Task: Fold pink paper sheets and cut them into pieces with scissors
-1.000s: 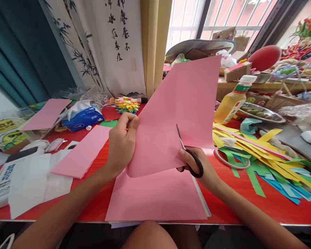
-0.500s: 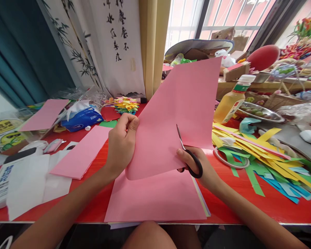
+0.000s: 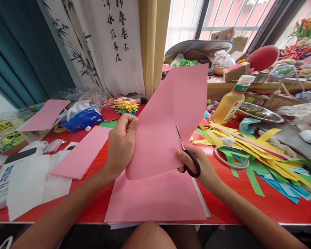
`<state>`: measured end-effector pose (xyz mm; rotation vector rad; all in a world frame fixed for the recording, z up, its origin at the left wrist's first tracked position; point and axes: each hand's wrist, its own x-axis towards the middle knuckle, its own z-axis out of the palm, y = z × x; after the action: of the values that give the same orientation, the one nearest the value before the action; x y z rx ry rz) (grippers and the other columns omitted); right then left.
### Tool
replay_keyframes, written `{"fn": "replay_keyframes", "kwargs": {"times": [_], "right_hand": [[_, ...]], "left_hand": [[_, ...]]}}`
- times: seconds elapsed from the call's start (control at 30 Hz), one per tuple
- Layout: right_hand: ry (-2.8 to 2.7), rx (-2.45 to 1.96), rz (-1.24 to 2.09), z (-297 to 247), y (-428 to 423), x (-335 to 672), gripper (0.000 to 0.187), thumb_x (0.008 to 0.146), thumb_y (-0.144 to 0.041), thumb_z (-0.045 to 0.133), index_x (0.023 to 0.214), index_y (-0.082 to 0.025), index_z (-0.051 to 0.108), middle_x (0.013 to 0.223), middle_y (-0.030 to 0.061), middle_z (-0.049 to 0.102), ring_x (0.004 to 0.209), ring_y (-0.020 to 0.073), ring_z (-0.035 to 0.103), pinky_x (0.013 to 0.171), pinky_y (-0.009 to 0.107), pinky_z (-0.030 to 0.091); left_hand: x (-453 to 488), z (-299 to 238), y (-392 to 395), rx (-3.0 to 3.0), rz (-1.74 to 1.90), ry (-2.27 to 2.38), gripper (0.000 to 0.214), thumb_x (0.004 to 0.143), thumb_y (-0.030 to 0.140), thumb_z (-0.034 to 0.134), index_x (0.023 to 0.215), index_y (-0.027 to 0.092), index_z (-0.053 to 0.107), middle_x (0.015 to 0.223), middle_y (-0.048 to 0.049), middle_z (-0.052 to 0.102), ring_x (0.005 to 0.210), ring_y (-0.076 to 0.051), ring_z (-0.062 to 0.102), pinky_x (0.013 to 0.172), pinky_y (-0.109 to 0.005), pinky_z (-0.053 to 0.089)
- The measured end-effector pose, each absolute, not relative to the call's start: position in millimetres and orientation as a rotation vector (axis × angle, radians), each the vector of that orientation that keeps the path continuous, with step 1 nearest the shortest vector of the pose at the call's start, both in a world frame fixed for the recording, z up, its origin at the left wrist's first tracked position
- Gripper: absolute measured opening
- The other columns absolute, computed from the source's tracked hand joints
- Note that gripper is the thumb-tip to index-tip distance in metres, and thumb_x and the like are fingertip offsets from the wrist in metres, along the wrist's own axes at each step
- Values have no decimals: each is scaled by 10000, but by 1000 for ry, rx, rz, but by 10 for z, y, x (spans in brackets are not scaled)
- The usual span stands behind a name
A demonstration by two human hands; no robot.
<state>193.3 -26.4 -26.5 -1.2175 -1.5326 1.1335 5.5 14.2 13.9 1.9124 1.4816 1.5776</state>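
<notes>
"What are the hands busy with just now?"

"Cutting, and early in the cut by the look of it. The left hand [image 3: 121,145] has the pink sheet [image 3: 168,114] pinched at its left edge, thumb in front and fingers curled behind. That holds the sheet up off the table [image 3: 248,195], above the stack of pink paper [image 3: 155,199] lying at the near edge."

"And the scissors?"

"The scissors [image 3: 187,155] are in the right hand [image 3: 199,167], its grip closed through the black loops. They sit at the sheet's lower right edge. One blade shows in front of the paper, pointing up and away. The other is hidden behind it, so I can't tell how wide they gape."

"How far in is the cut?"

"Not far, I'd say. The paper above the blade tip looks whole."

"What would going on take?"

"My guess is a squeeze of the loops, then a push further up the sheet. The left hand would need to keep the paper taut so it doesn't buckle. The coloured paper strips [image 3: 251,147] and the bottle [image 3: 229,102] lie to the right, apart from both hands."
</notes>
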Motion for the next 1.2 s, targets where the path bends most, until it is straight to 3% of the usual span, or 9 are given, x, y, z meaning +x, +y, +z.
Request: {"fn": "replay_keyframes", "kwargs": {"times": [0.27,0.63,0.83,1.2], "right_hand": [[-1544,-1248,1041,-233,-277,1935,451,763,-533,506,539,-188,321,495,-56,267,440,61,260,405,214,214],[-1542,-1278,1034,-221,-283,1926,439,749,-533,524,532,-187,362,476,-49,308,453,74,338,410,206,254],[-1520,-1250,1024,-241,-286,1936,446,770,-515,508,549,-190,297,526,-51,223,467,64,223,413,218,174],[-1533,-1258,974,-236,-283,1933,459,762,-539,501,558,-196,274,554,-46,201,485,72,198,421,225,163]], "left_hand": [[73,122,114,1911,1534,1460,199,848,352,420,734,204,489,656,15,465,565,-106,383,502,-226,293],[70,132,104,1930,1533,1495,193,852,340,422,736,203,493,649,22,461,574,-101,386,512,-227,300],[87,141,63,1941,1516,1483,195,849,346,426,732,206,494,653,19,468,574,-102,393,503,-224,300],[97,157,28,1938,1504,1478,201,849,344,426,721,203,491,628,22,449,548,-96,375,481,-217,292]]}}
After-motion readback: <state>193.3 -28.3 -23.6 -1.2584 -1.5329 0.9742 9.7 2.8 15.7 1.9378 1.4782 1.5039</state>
